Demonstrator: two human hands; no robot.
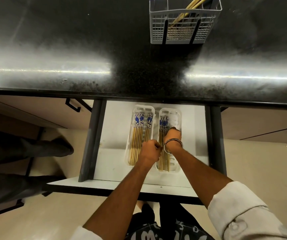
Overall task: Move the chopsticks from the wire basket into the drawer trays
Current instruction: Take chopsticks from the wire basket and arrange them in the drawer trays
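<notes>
Both hands (150, 149) curled over the right tray (177, 118), seemingly settling chopsticks (163, 161); exact pinch unclear. Sticks look light, stiff, slick: grip mid-shaft, bundled.

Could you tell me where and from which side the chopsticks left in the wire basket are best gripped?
Probably by their upper ends, from above. The remaining chopsticks lean diagonally in the wire basket, tops sticking out past its rim while mesh walls enclose the lower ends.
</notes>
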